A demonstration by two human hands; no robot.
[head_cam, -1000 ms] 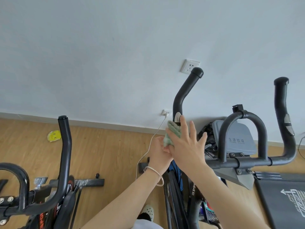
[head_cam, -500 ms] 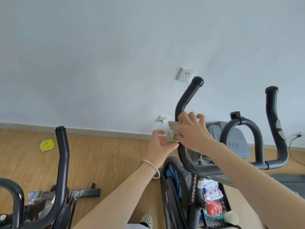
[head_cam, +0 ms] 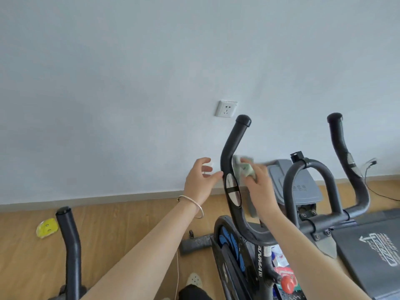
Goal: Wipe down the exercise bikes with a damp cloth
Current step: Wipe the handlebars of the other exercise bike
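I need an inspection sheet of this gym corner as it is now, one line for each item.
Surface: wooden floor.
Job's things: green cloth at the black handlebar.
Clutter: yellow item on floor; packets in bike tray.
Hands: right hand grips cloth; left hand open beside the bar.
Cables: white cable on floor; black cable by wall.
Surroundings: wall with socket; second bike; treadmill deck.

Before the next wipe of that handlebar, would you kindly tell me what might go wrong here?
The damp cloth in the right hand sits beside the metal sensor plates on the handlebar; moisture might seep in. A white cable trails on the floor near the shoe, a possible trip.
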